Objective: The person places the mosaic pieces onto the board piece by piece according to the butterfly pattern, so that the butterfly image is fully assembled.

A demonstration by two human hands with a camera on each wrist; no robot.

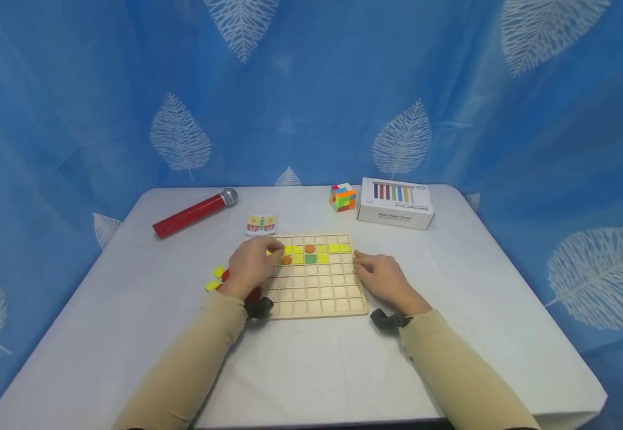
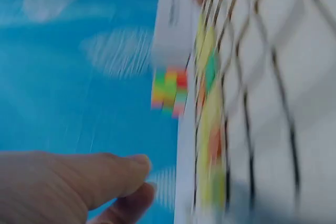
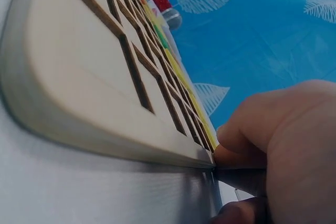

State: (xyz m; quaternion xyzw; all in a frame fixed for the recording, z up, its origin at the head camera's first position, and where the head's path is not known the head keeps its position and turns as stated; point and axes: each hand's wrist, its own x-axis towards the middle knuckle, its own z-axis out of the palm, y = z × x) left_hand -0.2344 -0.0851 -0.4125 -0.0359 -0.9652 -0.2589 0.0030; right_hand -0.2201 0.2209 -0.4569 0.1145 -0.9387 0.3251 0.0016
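A wooden grid board [image 1: 313, 292] lies between both hands, with tiles in its upper two rows: several yellow squares [image 1: 334, 247], a green square [image 1: 310, 259] and orange discs [image 1: 309, 248]. My left hand [image 1: 252, 266] hovers over the board's left side. In the left wrist view its thumb and finger [image 2: 118, 174] are close together, with nothing showing between them. My right hand [image 1: 389, 280] holds the board's right edge, its fingertips right at the rim in the right wrist view. Loose yellow tiles [image 1: 212, 286] and red tiles [image 1: 254, 295] lie left of the board, partly hidden by my left arm.
Behind the board lies a picture card [image 1: 261, 224] with a coloured pattern. A red microphone [image 1: 190, 215] is at the back left. A puzzle cube [image 1: 343, 197] and a white box [image 1: 395, 203] stand at the back right, before a blue leaf-patterned curtain [image 1: 311, 89].
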